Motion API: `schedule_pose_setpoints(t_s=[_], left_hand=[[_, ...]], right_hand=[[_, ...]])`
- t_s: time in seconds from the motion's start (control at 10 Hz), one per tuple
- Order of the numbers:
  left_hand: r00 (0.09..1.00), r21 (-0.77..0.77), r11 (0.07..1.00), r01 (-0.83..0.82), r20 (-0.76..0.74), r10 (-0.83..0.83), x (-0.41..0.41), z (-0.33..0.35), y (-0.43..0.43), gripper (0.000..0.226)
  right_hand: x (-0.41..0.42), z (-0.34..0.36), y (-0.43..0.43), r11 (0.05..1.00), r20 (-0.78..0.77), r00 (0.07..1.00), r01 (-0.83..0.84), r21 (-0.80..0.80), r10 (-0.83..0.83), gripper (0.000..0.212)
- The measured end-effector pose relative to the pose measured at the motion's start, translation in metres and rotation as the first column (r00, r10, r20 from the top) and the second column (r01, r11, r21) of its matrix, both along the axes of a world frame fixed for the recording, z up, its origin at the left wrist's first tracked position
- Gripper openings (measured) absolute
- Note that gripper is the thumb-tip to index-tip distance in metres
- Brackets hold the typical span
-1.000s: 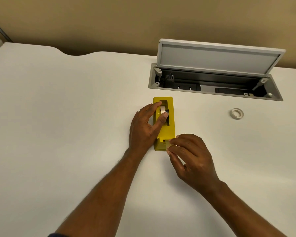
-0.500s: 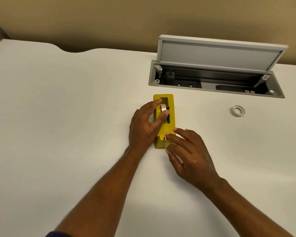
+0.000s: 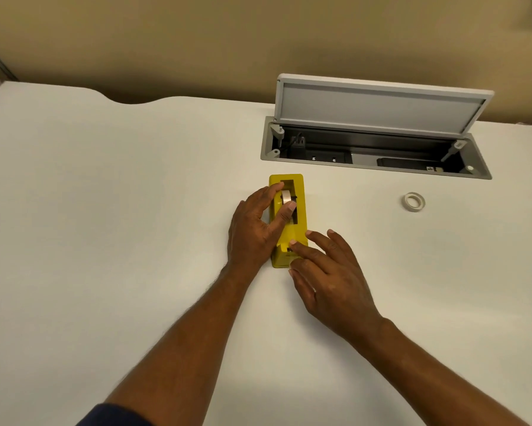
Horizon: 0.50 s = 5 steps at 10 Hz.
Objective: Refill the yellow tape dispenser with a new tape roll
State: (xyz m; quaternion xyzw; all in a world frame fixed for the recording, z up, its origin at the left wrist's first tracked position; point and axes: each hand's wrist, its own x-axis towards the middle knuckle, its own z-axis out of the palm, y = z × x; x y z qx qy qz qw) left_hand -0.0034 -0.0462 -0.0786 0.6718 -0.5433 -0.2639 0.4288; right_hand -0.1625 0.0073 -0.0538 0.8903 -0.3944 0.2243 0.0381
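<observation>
The yellow tape dispenser (image 3: 289, 219) lies near the middle of the white desk (image 3: 105, 210), its long axis running toward the far edge, with a tape roll (image 3: 286, 196) seated in its slot. The left hand (image 3: 252, 229) grips the dispenser's left side, thumb pressed on the roll and fingers curled along the body. The right hand (image 3: 329, 272) is spread open, holding nothing, its fingertips (image 3: 293, 242) resting on the dispenser's near end at the cutter. A second tape roll (image 3: 414, 202) lies flat well apart to the right, with bare desk between. Toward the far edge, an open cable hatch (image 3: 375, 149) with its lid raised sits just beyond the dispenser. Wide bare desk stretches left and toward the near edge. Compared with a second ago, the right hand has let go of the tape end it was pinching and flattened out.
</observation>
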Motion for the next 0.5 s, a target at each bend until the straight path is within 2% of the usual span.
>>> schedule_pose_setpoints(t_s=[0.2,0.3,0.4,0.5], left_hand=[[0.998,0.02,0.998,0.063,0.006,-0.064,0.002,0.004,0.005,0.087],[0.995,0.05,0.994,0.094,-0.032,-0.092,0.006,0.011,0.006,0.075],[0.996,0.047,0.997,0.057,-0.069,-0.054,0.01,0.011,0.009,0.059],[0.998,0.053,0.998,0.033,-0.05,-0.03,0.012,0.006,0.02,0.054]], right_hand=[[-0.001,0.009,0.01,1.0,-0.047,0.999,0.02,0.006,-0.02,0.028],[-0.006,0.015,0.011,1.0,-0.003,1.0,0.029,0.011,-0.029,0.029],[-0.013,0.018,0.013,1.0,0.039,0.999,0.019,-0.019,-0.018,0.024],[-0.018,0.027,0.014,0.995,0.146,0.985,0.094,0.029,-0.097,0.021]])
